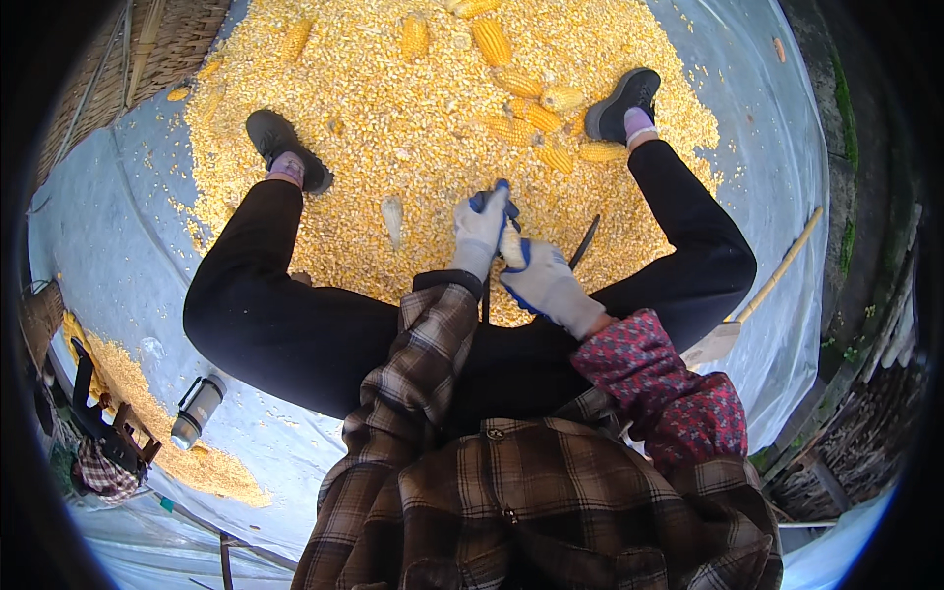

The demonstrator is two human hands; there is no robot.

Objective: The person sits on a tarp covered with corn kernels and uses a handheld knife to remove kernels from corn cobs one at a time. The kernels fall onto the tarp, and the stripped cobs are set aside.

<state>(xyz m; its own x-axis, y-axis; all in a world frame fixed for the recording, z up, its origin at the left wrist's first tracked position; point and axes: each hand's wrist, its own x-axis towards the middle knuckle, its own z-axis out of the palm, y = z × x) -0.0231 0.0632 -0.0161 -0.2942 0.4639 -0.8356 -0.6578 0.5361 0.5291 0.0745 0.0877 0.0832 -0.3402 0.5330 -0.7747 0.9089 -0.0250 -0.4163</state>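
Note:
Both hands wear white gloves with blue palms and meet over a wide spread of loose corn kernels [354, 169]. My right hand [547, 276] is closed around the lower end of a pale, mostly bare corncob [511, 247]. Against the cob's upper end, my left hand [483, 217] has its fingers curled; whether it grips the cob cannot be told. A dark strip-like tool [585, 242] lies just right of my right hand, partly hidden by it. Left of the hands a bare whitish cob [392, 220] rests on the kernels. Several yellow corn ears [532, 114] lie beyond the hands.
My shod feet rest at both sides of the kernels. A grey plastic sheet [767, 147] lies under them. A thermos [199, 411] lies at lower left, near another person [110, 464] and more kernels. On the right is a wooden-handled tool [782, 262]; a woven basket [173, 51] stands upper left.

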